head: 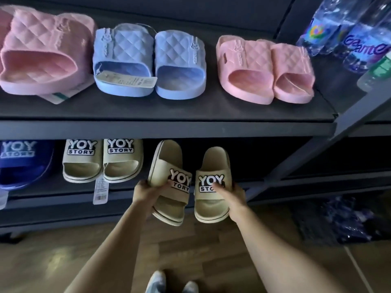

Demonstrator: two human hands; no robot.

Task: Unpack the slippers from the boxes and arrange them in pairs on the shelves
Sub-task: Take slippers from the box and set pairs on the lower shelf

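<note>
Upper shelf (pixel 169 108): blue pair (pixel 135 51), pink pair (pixel 266 68). Lower shelf (pixel 63 208): beige pair (pixel 99 163).

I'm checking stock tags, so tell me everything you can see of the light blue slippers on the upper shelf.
The light blue slippers are a pair of slides, seemingly moulded foam, with diamond-quilted straps bearing a raised logo. They sit flat, side by side and touching, on the upper shelf, between a large pink slipper and a pink pair. A paper tag lies across the left one.

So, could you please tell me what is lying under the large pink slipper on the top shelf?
A white paper tag pokes out from under the large pink slipper; the sole hides the rest.
</note>
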